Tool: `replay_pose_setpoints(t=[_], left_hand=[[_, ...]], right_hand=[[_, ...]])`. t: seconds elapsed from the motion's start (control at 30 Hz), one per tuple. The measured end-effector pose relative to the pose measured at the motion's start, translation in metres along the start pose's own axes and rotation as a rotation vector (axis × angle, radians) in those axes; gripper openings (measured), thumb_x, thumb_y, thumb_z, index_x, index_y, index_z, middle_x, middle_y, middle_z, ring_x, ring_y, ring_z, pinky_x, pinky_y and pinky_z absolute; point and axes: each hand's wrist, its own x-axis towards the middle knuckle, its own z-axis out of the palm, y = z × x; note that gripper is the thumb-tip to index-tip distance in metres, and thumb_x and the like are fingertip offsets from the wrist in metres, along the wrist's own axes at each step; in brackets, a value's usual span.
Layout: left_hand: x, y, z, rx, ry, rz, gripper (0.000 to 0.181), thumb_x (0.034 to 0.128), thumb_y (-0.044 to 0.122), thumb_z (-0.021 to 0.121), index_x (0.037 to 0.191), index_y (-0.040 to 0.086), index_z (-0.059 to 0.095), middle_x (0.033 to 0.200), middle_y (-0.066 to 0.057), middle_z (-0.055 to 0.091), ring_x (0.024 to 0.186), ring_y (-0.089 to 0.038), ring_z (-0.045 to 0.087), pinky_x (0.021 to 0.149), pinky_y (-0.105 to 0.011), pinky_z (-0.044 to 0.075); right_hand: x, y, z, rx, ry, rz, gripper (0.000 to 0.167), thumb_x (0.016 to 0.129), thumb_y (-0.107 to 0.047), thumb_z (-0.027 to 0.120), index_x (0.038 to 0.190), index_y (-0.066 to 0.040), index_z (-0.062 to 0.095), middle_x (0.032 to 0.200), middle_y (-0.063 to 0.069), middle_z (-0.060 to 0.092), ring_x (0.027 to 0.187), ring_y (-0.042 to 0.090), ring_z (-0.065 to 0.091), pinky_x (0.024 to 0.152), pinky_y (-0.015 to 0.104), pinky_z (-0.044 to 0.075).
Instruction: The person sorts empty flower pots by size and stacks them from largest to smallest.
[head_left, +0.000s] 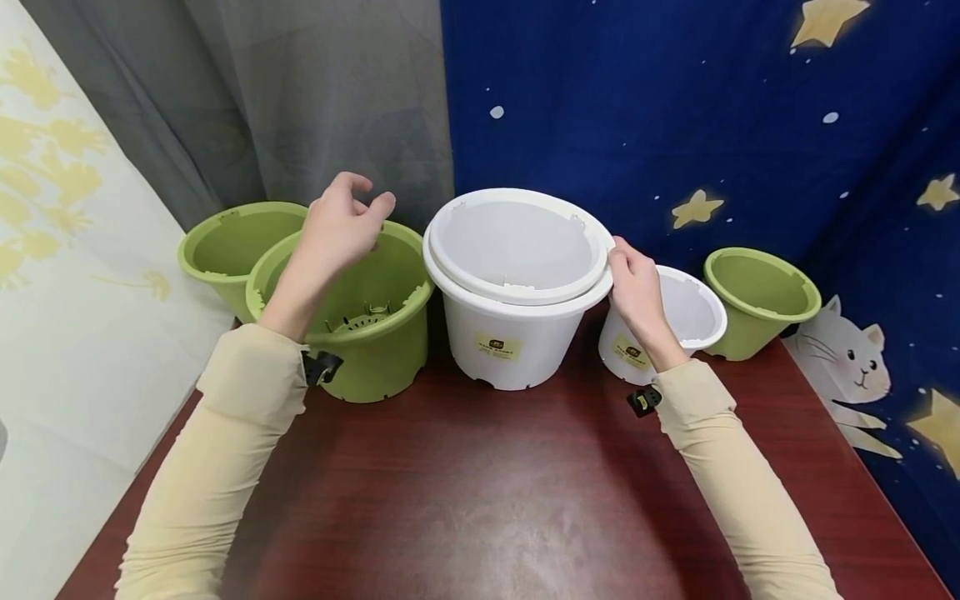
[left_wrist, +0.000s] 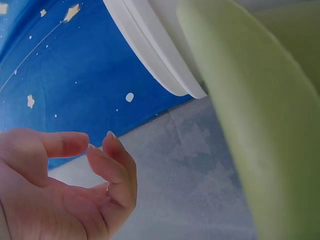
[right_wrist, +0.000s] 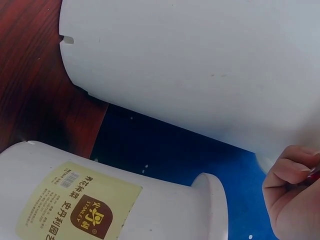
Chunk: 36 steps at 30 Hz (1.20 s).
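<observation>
Two white flowerpots stand nested in the middle of the head view, the inner pot sitting inside the outer pot. My right hand grips the rim at their right side; which of the two rims it pinches is hard to tell. Above a large green flowerpot, my left hand hovers with loosely bent fingers and nothing between them. In the left wrist view the thumb and fingertips of that hand are close together, apart from any pot.
Another green flowerpot is at the far left, behind the large one. A smaller white flowerpot and a small green one stand on the right. All rest along the back of the dark red table, before grey and blue curtains.
</observation>
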Motion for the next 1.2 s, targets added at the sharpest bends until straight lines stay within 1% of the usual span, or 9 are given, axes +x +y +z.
replay_pose_setpoints(t=[0.2, 0.3, 0.43, 0.57, 0.63, 0.77, 0.87, 1.1, 1.2], left_hand=[[-0.005, -0.003, -0.008, -0.001, 0.015, -0.001, 0.066, 0.1023, 0.049, 0.047, 0.15, 0.004, 0.037, 0.115, -0.018, 0.063, 0.079, -0.02, 0.067, 0.089, -0.043, 0.047], [-0.006, -0.006, -0.014, -0.008, 0.032, -0.001, 0.067, 0.1018, 0.049, 0.047, 0.15, 0.004, 0.037, 0.114, -0.017, 0.063, 0.072, -0.013, 0.066, 0.084, -0.039, 0.048], [-0.008, -0.012, -0.023, -0.025, 0.052, 0.003, 0.066, 0.1018, 0.048, 0.048, 0.148, 0.003, 0.038, 0.102, -0.011, 0.065, 0.066, -0.008, 0.064, 0.074, -0.033, 0.049], [-0.01, -0.019, -0.029, -0.032, 0.063, 0.003, 0.066, 0.1016, 0.049, 0.048, 0.148, 0.003, 0.038, 0.093, -0.006, 0.062, 0.064, -0.009, 0.063, 0.07, -0.031, 0.049], [-0.011, -0.021, -0.03, -0.025, 0.065, -0.003, 0.068, 0.1012, 0.05, 0.048, 0.149, 0.003, 0.037, 0.093, -0.005, 0.062, 0.065, -0.009, 0.063, 0.07, -0.032, 0.048], [-0.013, -0.027, -0.032, -0.004, 0.059, -0.01, 0.069, 0.1006, 0.05, 0.049, 0.149, 0.003, 0.035, 0.089, -0.004, 0.063, 0.066, -0.01, 0.062, 0.073, -0.033, 0.047], [-0.013, -0.03, -0.033, 0.008, 0.051, -0.005, 0.067, 0.1009, 0.048, 0.05, 0.148, 0.002, 0.037, 0.085, -0.001, 0.063, 0.067, -0.009, 0.061, 0.073, -0.033, 0.046], [-0.014, -0.04, -0.038, 0.036, 0.059, 0.003, 0.062, 0.1013, 0.042, 0.051, 0.145, 0.0, 0.04, 0.083, 0.003, 0.063, 0.062, -0.003, 0.062, 0.069, -0.029, 0.047], [-0.016, -0.043, -0.041, 0.045, 0.067, 0.007, 0.06, 0.1015, 0.04, 0.051, 0.144, -0.001, 0.04, 0.081, 0.005, 0.064, 0.061, -0.002, 0.062, 0.066, -0.026, 0.048]], right_hand=[[0.0, 0.0, -0.001, 0.018, -0.009, -0.001, 0.048, 0.107, -0.026, 0.035, 0.144, -0.005, 0.056, 0.139, 0.011, 0.059, 0.118, 0.013, 0.053, 0.108, 0.032, 0.041], [0.001, -0.001, -0.001, 0.016, -0.006, -0.004, 0.048, 0.107, -0.027, 0.035, 0.144, -0.006, 0.056, 0.135, 0.012, 0.062, 0.11, 0.014, 0.054, 0.099, 0.025, 0.043], [0.0, -0.002, -0.001, 0.0, 0.0, -0.004, 0.047, 0.107, -0.027, 0.035, 0.141, -0.007, 0.059, 0.128, 0.013, 0.065, 0.101, 0.013, 0.055, 0.087, 0.019, 0.042], [0.0, -0.002, -0.001, -0.002, -0.001, 0.007, 0.047, 0.106, -0.027, 0.036, 0.142, -0.006, 0.059, 0.132, 0.013, 0.064, 0.109, 0.013, 0.055, 0.098, 0.024, 0.044], [0.0, -0.002, -0.001, 0.002, -0.005, 0.016, 0.048, 0.106, -0.028, 0.036, 0.144, -0.006, 0.056, 0.139, 0.011, 0.059, 0.12, 0.012, 0.052, 0.108, 0.03, 0.04], [0.0, -0.001, -0.001, 0.004, -0.007, 0.021, 0.048, 0.106, -0.028, 0.036, 0.145, -0.005, 0.054, 0.141, 0.012, 0.057, 0.124, 0.015, 0.051, 0.112, 0.037, 0.038], [-0.001, 0.0, -0.001, -0.005, -0.006, 0.021, 0.048, 0.107, -0.028, 0.035, 0.145, -0.006, 0.054, 0.141, 0.012, 0.057, 0.12, 0.016, 0.051, 0.11, 0.034, 0.039], [-0.002, 0.001, -0.001, -0.006, -0.003, -0.008, 0.046, 0.107, -0.026, 0.035, 0.141, -0.008, 0.06, 0.125, 0.013, 0.066, 0.103, 0.018, 0.055, 0.09, 0.024, 0.042], [-0.001, 0.001, -0.002, 0.0, -0.002, -0.015, 0.046, 0.107, -0.026, 0.035, 0.142, -0.007, 0.059, 0.128, 0.013, 0.065, 0.107, 0.016, 0.055, 0.094, 0.024, 0.043]])
